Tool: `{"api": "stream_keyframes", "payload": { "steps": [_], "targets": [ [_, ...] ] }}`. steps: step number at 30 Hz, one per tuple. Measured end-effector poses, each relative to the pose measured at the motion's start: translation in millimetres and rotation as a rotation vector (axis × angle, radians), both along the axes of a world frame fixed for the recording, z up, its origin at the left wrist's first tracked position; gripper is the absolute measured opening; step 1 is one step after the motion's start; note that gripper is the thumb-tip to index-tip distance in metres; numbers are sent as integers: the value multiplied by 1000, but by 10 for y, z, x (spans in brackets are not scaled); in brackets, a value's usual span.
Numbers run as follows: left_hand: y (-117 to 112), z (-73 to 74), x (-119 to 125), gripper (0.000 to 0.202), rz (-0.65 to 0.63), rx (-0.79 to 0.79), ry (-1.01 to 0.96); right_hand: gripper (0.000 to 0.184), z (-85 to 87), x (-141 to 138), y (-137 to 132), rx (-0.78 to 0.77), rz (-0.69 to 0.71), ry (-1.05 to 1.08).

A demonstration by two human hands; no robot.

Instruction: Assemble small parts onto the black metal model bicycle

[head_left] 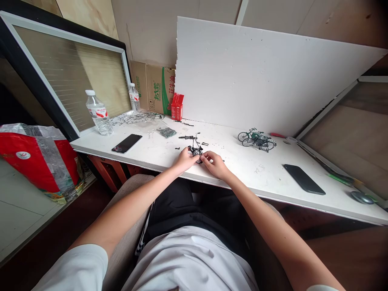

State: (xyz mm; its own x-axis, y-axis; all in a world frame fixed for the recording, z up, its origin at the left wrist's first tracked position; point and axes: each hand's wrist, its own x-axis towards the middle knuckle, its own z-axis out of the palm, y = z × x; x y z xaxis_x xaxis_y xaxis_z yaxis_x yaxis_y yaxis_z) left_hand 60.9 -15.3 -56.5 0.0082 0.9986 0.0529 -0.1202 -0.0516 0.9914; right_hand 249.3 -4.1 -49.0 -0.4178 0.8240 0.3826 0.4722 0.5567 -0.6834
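A small black model bicycle (pixel 197 146) stands near the front edge of the white table, its wheel end toward me. My left hand (pixel 185 159) is closed on its left side, thumb against the wheel. From the right, my right hand (pixel 213 161) pinches at the same wheel with thumb and index finger; any tiny part between those fingertips is too small to make out. Just beyond the bicycle lie a dark loose part (pixel 186 137) and a small black piece (pixel 205 144). Another tiny black piece (pixel 177 148) rests to the left.
Two finished-looking model bicycles (pixel 257 140) stand to the right. Phones lie on both sides, one at left (pixel 127 143), one at right (pixel 304 178). Water bottles (pixel 101 115), black part frames (pixel 141 117), a small bag (pixel 166 131) and a red box (pixel 177 107) sit at the back left.
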Motion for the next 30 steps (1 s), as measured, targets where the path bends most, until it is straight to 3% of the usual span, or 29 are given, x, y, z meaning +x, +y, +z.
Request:
{"api": "stream_keyframes", "payload": {
  "steps": [5,11,16,24,30],
  "targets": [
    [-38,102,-3,34,1,-36,-62,41,171,7,204,-56,-11,55],
    [-34,147,-52,31,12,-72,-94,40,402,-5,699,-68,-71,70],
    [91,152,-205,28,29,-104,-100,32,514,-66,1147,17,-122,-34],
    [216,68,-332,34,60,-139,-106,23,482,-295,1894,68,-226,-384],
    [271,-119,-313,47,36,-122,-146,37,352,-544,2440,100,-203,-610]
  ]
}}
